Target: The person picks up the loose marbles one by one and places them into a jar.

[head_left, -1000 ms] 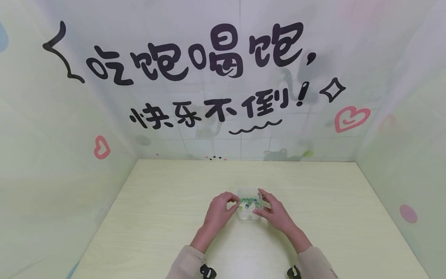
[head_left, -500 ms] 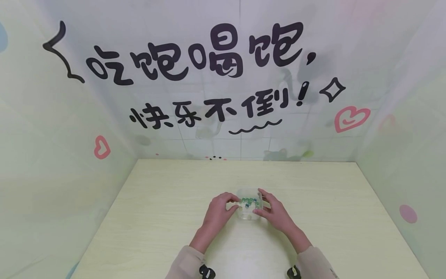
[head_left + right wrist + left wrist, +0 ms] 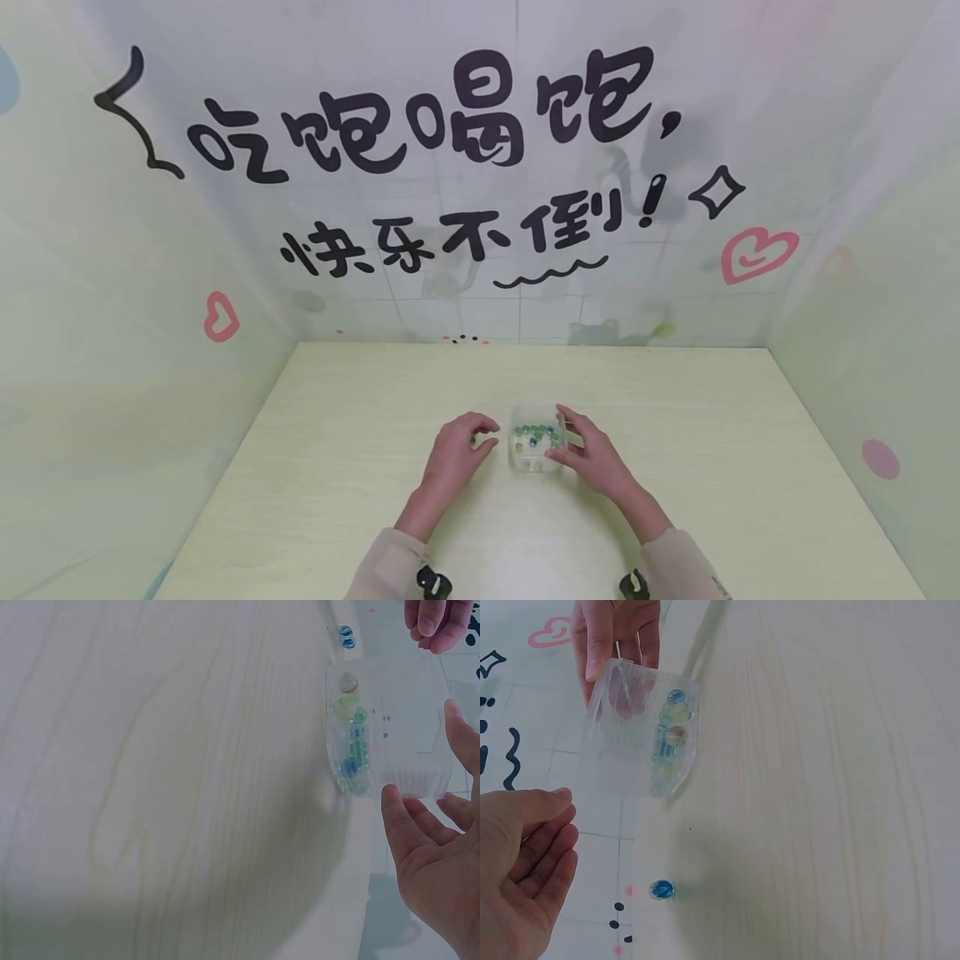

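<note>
A clear plastic box (image 3: 537, 466) stands on the table with several green, blue and yellowish glass marbles (image 3: 676, 735) along its bottom. My right hand (image 3: 594, 457) grips the box's right wall, thumb at the front and fingers behind. To the left of the box, my left hand (image 3: 454, 448) hovers with thumb and fingers loosely bent; no object shows between its fingertips in the left wrist view. A single blue marble (image 3: 662, 889) lies on the table by the left hand, outside the box.
The pale wood-grain table (image 3: 337, 467) is closed in by a back wall (image 3: 480, 308) with large black lettering and by printed side panels (image 3: 885, 350). Dark straps (image 3: 432, 582) sit at both wrists.
My left hand has drawn back leftward from the box's left wall, leaving a gap. A marble now shows behind its fingers. The right hand and box have stayed in place.
</note>
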### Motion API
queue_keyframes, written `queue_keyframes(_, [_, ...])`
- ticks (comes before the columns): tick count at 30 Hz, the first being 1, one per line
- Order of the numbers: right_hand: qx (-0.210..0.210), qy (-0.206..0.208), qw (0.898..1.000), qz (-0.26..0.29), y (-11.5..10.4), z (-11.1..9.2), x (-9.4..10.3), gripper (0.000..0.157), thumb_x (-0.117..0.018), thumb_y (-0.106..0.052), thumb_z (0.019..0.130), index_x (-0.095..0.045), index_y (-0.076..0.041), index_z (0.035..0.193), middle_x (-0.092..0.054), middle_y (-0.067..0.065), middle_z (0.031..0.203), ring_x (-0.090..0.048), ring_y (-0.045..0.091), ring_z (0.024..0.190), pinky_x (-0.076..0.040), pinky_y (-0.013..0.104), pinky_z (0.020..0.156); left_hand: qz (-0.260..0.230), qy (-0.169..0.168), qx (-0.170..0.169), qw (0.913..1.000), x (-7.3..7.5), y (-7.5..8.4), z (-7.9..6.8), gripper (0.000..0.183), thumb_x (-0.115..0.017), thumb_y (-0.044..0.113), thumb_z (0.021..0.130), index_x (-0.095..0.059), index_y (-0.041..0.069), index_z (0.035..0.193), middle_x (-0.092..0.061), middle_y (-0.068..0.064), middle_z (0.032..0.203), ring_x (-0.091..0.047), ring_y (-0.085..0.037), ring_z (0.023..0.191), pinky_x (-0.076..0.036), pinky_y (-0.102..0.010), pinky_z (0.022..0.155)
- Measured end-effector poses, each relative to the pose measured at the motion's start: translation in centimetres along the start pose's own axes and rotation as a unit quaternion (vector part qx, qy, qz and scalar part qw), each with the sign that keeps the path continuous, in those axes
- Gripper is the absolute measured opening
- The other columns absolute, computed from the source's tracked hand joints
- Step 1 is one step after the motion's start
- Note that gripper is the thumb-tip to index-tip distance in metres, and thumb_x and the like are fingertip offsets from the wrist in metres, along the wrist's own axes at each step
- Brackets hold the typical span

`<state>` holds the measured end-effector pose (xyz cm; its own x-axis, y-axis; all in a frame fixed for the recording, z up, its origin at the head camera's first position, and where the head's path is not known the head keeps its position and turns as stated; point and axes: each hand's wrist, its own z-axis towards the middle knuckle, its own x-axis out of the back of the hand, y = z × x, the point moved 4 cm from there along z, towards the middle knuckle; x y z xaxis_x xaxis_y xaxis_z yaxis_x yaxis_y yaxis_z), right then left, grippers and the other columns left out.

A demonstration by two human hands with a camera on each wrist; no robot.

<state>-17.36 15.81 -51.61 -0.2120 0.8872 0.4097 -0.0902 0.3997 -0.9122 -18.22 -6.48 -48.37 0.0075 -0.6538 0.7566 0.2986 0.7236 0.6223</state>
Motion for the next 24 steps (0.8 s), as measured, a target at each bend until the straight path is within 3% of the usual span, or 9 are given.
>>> queue_keyframes(24, [-0.001, -0.004, 1.0, 0.003, 0.3, 0.1, 0.0, 0.077, -0.073, -0.019, 0.091, -0.032, 0.0, 0.153, -0.039, 0.025, 0.154, -0.043, 0.043, 0.139, -0.046, 0.047, 0.11, 0.0, -0.007, 0.055, 0.9984, -0.6, -3.8, -0.1, 0.011, -0.076, 0.01, 0.087, -0.072, 0.013, 0.097, -0.073, -0.002, 0.098, -0.069, -0.019, 0.094, -0.059, -0.037, 0.085])
